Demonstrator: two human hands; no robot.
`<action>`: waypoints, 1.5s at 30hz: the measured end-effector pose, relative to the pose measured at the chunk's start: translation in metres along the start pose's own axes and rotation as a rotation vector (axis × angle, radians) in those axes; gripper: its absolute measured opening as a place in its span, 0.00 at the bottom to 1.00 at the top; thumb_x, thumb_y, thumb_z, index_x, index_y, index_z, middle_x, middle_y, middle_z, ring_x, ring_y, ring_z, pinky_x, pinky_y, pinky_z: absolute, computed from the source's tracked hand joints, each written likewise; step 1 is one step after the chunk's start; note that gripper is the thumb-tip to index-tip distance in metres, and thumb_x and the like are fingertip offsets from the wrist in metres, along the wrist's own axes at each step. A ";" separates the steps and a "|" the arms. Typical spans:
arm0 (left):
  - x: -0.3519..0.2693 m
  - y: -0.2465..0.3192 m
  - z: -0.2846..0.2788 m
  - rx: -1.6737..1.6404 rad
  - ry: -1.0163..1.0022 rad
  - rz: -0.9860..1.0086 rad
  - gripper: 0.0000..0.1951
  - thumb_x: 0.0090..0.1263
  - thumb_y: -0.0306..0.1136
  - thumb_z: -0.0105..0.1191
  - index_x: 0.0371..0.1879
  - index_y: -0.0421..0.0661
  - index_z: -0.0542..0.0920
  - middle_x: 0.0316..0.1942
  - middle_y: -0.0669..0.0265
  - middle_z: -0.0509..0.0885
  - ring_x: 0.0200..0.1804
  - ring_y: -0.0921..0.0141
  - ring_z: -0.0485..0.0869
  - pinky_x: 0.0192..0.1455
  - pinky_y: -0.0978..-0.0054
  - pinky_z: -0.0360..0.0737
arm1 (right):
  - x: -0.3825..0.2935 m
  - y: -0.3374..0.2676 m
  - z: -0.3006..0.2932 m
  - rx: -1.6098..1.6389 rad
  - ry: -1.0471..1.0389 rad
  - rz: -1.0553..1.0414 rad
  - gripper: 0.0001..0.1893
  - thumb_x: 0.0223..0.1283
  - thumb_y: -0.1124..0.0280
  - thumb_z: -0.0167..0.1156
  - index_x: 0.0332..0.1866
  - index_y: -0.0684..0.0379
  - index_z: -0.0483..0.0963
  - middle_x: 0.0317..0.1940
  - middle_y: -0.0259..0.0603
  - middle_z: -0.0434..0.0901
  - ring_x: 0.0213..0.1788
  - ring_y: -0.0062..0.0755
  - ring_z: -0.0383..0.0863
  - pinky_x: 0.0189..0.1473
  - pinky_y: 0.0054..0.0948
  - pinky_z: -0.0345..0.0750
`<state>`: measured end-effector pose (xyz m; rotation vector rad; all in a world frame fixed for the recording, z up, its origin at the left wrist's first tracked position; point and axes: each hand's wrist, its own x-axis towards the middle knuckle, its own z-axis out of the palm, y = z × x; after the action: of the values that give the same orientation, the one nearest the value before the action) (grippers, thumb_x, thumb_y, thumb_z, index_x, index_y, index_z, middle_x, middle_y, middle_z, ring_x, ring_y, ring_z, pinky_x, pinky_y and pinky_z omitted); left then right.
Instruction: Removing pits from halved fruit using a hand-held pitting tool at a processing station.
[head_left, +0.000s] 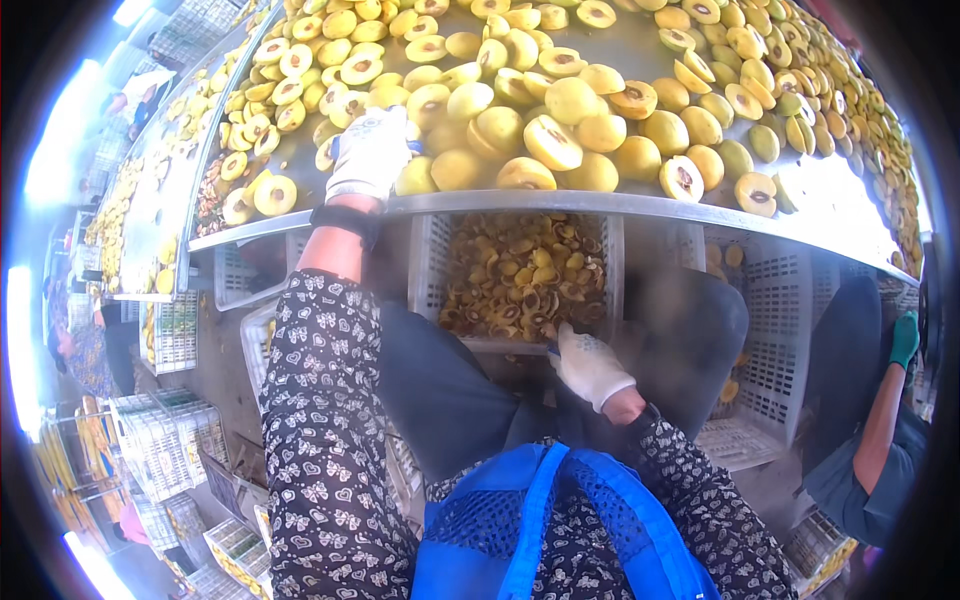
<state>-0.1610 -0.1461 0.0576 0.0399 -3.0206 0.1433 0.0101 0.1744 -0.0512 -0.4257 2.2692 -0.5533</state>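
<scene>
My left hand (371, 154), in a white work glove with blue at the fingertips, reaches over the metal table among halved yellow stone fruit (525, 131). Its fingers touch the fruit, but whether they grip a piece is hidden by the glove. My right hand (591, 366), gloved in white too, hangs low over the near rim of a plastic crate (517, 346). Its fingers are curled, and I cannot make out whether something is between them. Inside that crate, under the table edge, lie many fruit scraps and pits (525, 277).
The raised metal table rim (555, 200) runs between me and the fruit. Pit bits (210, 199) gather at the table's left. Another perforated crate (769, 330) stands right of my knee. A co-worker's green-gloved hand (905, 337) is at far right. Stacked crates (161, 442) stand left.
</scene>
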 end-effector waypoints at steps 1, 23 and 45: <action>-0.001 0.000 0.000 -0.004 -0.009 0.006 0.15 0.61 0.43 0.57 0.39 0.46 0.80 0.39 0.53 0.83 0.47 0.55 0.82 0.49 0.57 0.77 | -0.002 0.000 0.001 0.005 -0.006 0.009 0.22 0.68 0.56 0.50 0.56 0.65 0.67 0.43 0.60 0.82 0.47 0.57 0.82 0.50 0.50 0.76; -0.195 0.112 0.002 -2.868 0.073 -0.823 0.32 0.71 0.54 0.50 0.60 0.35 0.69 0.55 0.50 0.77 0.61 0.55 0.75 0.68 0.54 0.72 | -0.056 -0.069 -0.057 0.604 0.319 -0.070 0.17 0.65 0.62 0.57 0.44 0.69 0.69 0.33 0.63 0.81 0.39 0.62 0.82 0.40 0.50 0.76; -0.206 0.138 0.039 -1.762 0.180 -0.558 0.29 0.77 0.55 0.41 0.49 0.34 0.78 0.41 0.53 0.85 0.40 0.61 0.86 0.42 0.67 0.86 | -0.054 -0.087 -0.022 0.277 0.169 -0.226 0.14 0.63 0.67 0.58 0.42 0.69 0.68 0.32 0.65 0.80 0.41 0.62 0.81 0.43 0.50 0.76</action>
<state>0.0341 -0.0082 -0.0182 0.5781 -1.8133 -2.1524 0.0408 0.1307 0.0387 -0.5142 2.2712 -1.0389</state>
